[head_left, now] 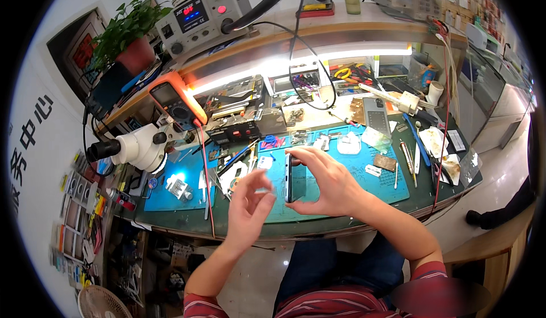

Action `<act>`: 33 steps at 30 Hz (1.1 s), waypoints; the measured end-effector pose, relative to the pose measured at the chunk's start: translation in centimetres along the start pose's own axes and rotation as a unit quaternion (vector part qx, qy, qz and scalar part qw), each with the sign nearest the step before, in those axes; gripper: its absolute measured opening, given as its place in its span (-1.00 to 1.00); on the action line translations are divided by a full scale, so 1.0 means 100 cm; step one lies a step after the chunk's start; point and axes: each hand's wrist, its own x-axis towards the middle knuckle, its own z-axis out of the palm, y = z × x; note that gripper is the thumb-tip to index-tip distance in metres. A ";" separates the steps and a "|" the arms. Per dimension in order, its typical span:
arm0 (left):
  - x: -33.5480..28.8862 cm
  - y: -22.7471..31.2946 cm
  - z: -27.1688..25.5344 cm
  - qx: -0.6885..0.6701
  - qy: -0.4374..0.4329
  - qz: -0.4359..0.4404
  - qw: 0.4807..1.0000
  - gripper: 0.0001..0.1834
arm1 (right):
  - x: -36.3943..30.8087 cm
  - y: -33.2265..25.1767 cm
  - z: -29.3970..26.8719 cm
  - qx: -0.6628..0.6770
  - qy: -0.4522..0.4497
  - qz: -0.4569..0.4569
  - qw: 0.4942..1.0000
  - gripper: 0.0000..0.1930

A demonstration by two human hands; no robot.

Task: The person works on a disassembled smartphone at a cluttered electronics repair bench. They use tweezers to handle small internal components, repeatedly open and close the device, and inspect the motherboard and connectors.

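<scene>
My right hand (pixel 331 183) grips a dark smartphone (pixel 289 179) by its top and bottom ends, fingers above and thumb below. The phone is held on edge over the blue work mat (pixel 273 209), its narrow side facing up. Just left of it, my left hand (pixel 248 204) hangs apart from the phone. Its fingers are loosely bent, the thumb stands away from them, and the fingertips are slightly blurred; nothing shows in it.
A white microscope (pixel 139 147) and an orange multimeter (pixel 177 99) stand at the left. Tweezers, small parts and a grey phone back (pixel 375 114) lie around the mat. Blue-handled pliers (pixel 418 139) rest at the right. A red wire (pixel 207 181) crosses the bench's left side.
</scene>
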 end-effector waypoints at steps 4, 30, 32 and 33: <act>0.022 0.033 -0.005 0.065 -0.056 0.026 0.996 -0.34 | 0.002 -0.007 0.005 -0.018 -0.035 -0.026 0.999 -0.11; -0.005 0.028 -0.040 0.116 -0.046 -0.107 0.986 -0.40 | -0.009 0.021 0.035 0.525 -0.092 0.540 0.652 -0.32; -0.010 0.025 -0.035 0.191 -0.049 -0.040 0.980 -0.40 | -0.002 0.021 0.038 0.555 -0.040 0.532 0.638 -0.26; -0.012 0.028 -0.030 0.242 -0.057 -0.013 0.969 -0.39 | 0.001 0.019 0.038 0.538 -0.021 0.537 0.649 -0.22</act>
